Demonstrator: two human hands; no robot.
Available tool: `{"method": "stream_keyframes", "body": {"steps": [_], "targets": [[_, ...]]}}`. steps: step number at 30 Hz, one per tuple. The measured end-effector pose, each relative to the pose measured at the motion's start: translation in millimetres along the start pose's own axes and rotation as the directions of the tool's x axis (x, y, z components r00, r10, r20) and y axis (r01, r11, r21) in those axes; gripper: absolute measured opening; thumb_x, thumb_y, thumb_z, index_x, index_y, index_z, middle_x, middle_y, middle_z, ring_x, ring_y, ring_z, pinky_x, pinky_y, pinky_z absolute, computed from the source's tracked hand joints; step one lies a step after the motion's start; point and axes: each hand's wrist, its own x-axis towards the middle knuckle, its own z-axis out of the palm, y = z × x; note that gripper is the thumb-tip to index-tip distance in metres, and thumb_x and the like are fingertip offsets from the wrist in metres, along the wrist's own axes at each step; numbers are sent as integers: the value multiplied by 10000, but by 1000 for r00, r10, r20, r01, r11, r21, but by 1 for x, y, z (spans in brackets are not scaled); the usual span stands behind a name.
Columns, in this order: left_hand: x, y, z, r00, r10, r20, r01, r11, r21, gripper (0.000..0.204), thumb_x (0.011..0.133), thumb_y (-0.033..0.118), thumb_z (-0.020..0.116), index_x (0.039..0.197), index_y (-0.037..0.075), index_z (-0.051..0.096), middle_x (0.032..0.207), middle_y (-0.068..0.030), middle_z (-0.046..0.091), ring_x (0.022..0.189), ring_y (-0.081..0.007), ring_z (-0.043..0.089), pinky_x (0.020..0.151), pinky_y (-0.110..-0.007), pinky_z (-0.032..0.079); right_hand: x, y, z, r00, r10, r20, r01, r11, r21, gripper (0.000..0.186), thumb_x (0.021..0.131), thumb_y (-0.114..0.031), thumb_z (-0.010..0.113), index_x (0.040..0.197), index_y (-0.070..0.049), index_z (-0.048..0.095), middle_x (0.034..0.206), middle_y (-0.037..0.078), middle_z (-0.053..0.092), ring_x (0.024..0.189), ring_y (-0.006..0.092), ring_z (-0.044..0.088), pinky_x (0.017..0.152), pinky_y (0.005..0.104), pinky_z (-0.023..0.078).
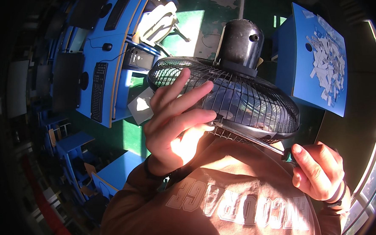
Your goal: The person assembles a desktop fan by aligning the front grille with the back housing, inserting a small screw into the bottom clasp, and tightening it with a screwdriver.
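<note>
A black fan (276, 106) with a round wire cage fills the middle, its dark motor housing (240, 44) pointing up and away from me. My right hand (320, 172) grips the dark green handle of a screwdriver (257, 141). The metal shaft runs leftward along the near rim of the cage. At the shaft's far end, my left hand (167, 118) pinches thumb and forefinger together by the rim, its other fingers raised against the wires. What small part lies in that pinch is hidden. Clear-looking blades show through the cage.
To the left, a blue desk (116, 78) carries a black keyboard (98, 92), a mouse (107, 47) and monitors. A pale chair (159, 23) stands behind it. Scraps of white paper (327, 63) cover part of another blue table (298, 77) at the right. Windows line the far right.
</note>
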Motion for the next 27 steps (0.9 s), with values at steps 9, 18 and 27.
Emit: {"method": "stream_keyframes", "body": {"steps": [9,18,27], "targets": [[2,0,2,1000,-8,-11,8,1000,3,83,866,67,755,944,69,782,1267,-184,793,1361,-397,666,1069,-436,457,2,-7,-1,999,35,8,-35,999,31,514,763,23,757,1273,83,733,850,158,678,630,226,626,503,332,511],[2,-1,4,999,39,-25,-39,999,11,81,847,89,808,923,92,779,1258,-179,796,1339,-388,680,1056,-434,454,39,-30,-36,965,249,81,-250,968,0,372,897,-81,731,1258,9,751,772,99,643,570,219,615,488,341,457],[2,-2,1,1000,31,-5,-31,1000,1,221,766,29,872,949,85,761,1298,-185,780,1359,-409,663,1056,-457,452,44,-25,-39,893,407,190,-433,893,125,287,1042,-199,695,1200,32,759,786,118,685,584,191,617,571,314,478]]}}
